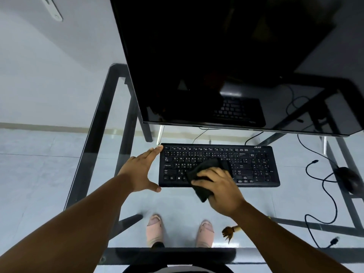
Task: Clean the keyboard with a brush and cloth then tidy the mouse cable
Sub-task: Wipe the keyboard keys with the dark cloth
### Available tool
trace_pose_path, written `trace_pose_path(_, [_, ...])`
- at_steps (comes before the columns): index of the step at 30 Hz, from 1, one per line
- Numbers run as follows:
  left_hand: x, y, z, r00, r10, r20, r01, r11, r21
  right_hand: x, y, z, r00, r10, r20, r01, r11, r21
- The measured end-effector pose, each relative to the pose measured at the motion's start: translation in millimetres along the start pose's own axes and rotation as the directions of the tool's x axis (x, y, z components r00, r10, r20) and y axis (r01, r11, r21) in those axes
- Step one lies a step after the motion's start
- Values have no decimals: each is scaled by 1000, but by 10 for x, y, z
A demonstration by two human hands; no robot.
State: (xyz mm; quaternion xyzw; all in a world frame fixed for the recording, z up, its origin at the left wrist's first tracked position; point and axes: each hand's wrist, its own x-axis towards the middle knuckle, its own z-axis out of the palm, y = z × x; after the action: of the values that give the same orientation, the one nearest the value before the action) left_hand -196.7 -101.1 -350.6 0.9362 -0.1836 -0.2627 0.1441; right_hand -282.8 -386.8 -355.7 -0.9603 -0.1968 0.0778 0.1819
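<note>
Black cloth is bunched under the right hand, whose curled fingers grip it and press it onto the middle keys of the black keyboard on the glass desk. The left hand lies flat, fingers straight, braced against the keyboard's left edge. The brush lies near the front edge; the mouse and its looping cable sit right.

monitor overhanging behind keyboard, mouse cable looping right, bare glass left
</note>
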Motion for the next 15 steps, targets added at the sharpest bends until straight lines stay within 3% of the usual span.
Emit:
trace_pose_path(2, [1, 20, -8, 1000, -6, 0, 6, 1000, 11, -31, -6, -12, 1000, 31, -1, -31, 999, -7])
trace_pose_path(6, [-12, 54, -32, 1000, -21, -3, 22, 1000, 15, -141, 135, -66, 987, -128, 100, 134, 989, -59])
trace_pose_path(11, [-25, 111, -7, 998, -58, 5, 58, 998, -10, -498, 613, -262, 998, 60, -37, -61, 998, -32])
trace_pose_path(15, [-31, 192, 50, 994, -104, -32, 102, 993, -64, -417, 425, -143, 996, 66, -59, -66, 998, -9])
